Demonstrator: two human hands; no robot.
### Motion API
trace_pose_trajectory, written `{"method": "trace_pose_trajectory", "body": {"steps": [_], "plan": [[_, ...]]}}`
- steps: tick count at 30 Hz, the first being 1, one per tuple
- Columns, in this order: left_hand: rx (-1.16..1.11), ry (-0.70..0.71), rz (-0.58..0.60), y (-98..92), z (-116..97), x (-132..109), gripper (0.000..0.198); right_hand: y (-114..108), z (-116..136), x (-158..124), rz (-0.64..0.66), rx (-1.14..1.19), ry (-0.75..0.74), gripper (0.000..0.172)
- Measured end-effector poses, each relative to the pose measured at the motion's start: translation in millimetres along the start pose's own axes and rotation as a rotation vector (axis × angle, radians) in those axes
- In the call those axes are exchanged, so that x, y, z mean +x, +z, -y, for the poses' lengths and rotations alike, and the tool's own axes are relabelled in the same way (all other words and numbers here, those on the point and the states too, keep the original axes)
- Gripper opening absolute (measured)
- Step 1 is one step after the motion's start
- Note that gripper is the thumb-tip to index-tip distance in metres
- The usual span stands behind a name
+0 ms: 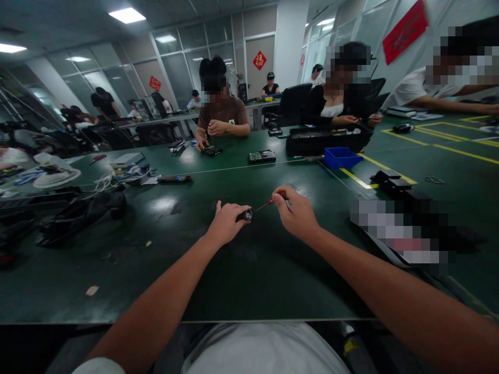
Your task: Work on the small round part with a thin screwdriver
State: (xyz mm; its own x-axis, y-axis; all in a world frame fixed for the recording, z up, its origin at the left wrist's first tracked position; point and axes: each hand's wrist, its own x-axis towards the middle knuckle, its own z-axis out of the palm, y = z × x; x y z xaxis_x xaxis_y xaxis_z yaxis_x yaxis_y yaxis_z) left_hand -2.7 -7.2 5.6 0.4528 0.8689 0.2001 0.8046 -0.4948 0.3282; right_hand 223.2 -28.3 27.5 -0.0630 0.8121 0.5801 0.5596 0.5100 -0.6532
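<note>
My left hand (226,222) is closed around a small black cylindrical part (246,214), whose round, light-rimmed end faces right. Most of that part is hidden by my fingers, so its exact kind does not show. Held in my right hand (297,214) is a thin screwdriver (264,205) with a reddish handle. Its shaft slants down to the left, and the tip ends just beside the part's round end; whether they touch I cannot tell. Both hands are above the middle of the green table (249,280).
A black and grey tool (174,179) lies beyond my left hand. A circuit-board device (262,156) and a blue bin (342,157) stand farther back. Several people work around the table, including a person in brown (222,114) opposite. A black bag (81,213) lies left.
</note>
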Motion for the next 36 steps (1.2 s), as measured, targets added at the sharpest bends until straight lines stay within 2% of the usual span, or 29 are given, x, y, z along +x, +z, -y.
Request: {"method": "trace_pose_trajectory", "body": {"steps": [12, 20, 27, 36], "plan": [[-0.015, 0.014, -0.01, 0.3, 0.1, -0.9, 0.039, 0.0, 2.6, 0.6, 0.089, 0.004, -0.024, 0.016], [-0.013, 0.001, -0.013, -1.3, -3.2, -0.6, 0.038, 2.1, 0.5, -1.6, 0.01, 0.019, -0.039, 0.016], [-0.009, 0.015, -0.015, -0.4, -2.5, -0.6, 0.039, 2.5, -0.8, -1.1, 0.053, 0.018, -0.053, 0.015], [0.019, 0.008, 0.014, 2.2, 2.9, 1.1, 0.037, 1.9, -2.7, 1.0, 0.079, -0.11, -0.07, 0.013]]}}
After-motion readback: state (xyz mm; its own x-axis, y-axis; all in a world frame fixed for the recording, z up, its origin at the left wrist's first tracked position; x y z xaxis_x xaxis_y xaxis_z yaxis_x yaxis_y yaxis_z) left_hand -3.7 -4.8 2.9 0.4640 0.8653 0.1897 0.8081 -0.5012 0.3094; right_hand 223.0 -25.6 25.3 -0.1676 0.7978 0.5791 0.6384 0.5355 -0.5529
